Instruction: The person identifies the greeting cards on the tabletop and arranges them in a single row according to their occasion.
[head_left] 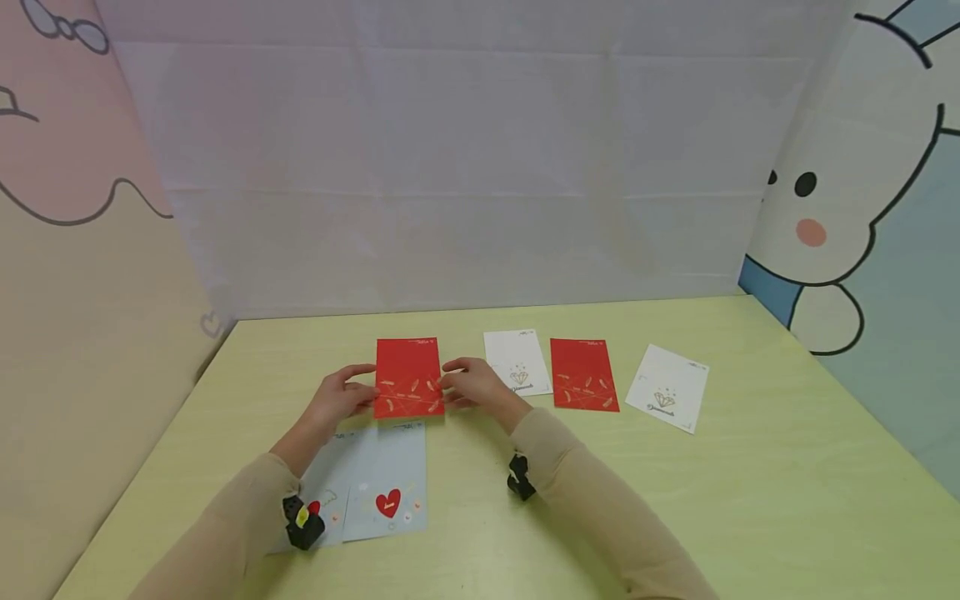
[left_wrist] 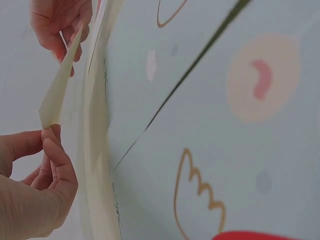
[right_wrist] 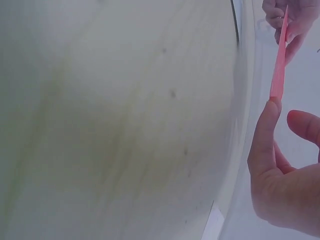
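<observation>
A red card [head_left: 408, 362] with pale leaf prints along its lower part is held between both hands, above the upper edges of two light-blue heart cards. My left hand [head_left: 339, 402] pinches its left edge; in the left wrist view the left hand's fingers [left_wrist: 49, 142] meet at the card's pale, thin end. My right hand [head_left: 477, 385] holds the right edge, with one finger [right_wrist: 265, 130] bent against it in the right wrist view and another standing off it. The nearer light-blue card [head_left: 401, 467] overlaps a second one [head_left: 330, 467], partly hidden by the left arm.
To the right lie a white card [head_left: 513, 352] with a gold diamond drawing, another red card [head_left: 583, 367], and a tilted white card [head_left: 670, 383]. All rest on a pale yellow-green table [head_left: 750, 500]. A white cloth [head_left: 480, 167] hangs behind.
</observation>
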